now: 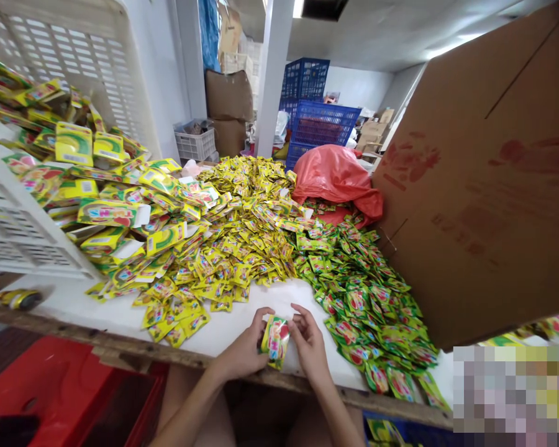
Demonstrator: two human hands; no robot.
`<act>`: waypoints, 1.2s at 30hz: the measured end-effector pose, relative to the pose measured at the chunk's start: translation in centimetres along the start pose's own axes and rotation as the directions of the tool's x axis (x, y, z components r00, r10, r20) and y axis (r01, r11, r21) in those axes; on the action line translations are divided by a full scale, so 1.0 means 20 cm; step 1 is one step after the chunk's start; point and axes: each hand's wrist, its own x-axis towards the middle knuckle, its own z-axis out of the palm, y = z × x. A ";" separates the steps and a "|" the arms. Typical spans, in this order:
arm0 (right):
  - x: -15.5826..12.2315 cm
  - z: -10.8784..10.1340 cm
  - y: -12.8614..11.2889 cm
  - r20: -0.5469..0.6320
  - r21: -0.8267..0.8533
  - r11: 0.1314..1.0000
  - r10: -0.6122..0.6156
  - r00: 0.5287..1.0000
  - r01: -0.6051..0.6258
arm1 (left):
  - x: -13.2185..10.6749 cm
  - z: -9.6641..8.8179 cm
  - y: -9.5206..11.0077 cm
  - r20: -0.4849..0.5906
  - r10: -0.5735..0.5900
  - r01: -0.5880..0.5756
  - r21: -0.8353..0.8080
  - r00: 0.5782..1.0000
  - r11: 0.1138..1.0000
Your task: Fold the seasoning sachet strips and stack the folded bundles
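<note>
My left hand [245,347] and my right hand [310,344] both grip one small yellow carton [274,340] with a red and green print, held upright just above the white table top [242,326] near its front edge. Fingers of both hands curl round the carton's sides. A big heap of yellow sachets [233,236] lies just beyond my hands. To the right of it spreads a heap of green sachets [368,298]. Flat and folded yellow cartons [107,211] pile up at the left.
A white slatted crate [18,230] with more cartons stands at the left. A large brown cardboard box flap [484,186] rises at the right. A red plastic bag [338,177] lies behind the sachets. Blue crates [317,118] stack at the back. A red bin [60,388] sits below the table.
</note>
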 end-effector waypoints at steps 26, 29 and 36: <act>-0.04 0.02 -0.02 0.049 -0.018 0.996 -0.086 0.995 0.087 | -0.04 -0.01 0.09 -0.103 0.171 -0.172 0.005 0.980 0.985; -0.04 0.02 -0.03 0.042 -0.039 0.994 -0.096 0.994 0.098 | -0.04 -0.01 0.09 -0.093 0.181 -0.184 -0.026 0.979 0.983; -0.06 0.05 -0.08 0.067 -0.247 0.956 -0.149 0.987 0.161 | -0.02 0.01 0.04 -0.394 0.138 -0.138 0.030 0.909 0.990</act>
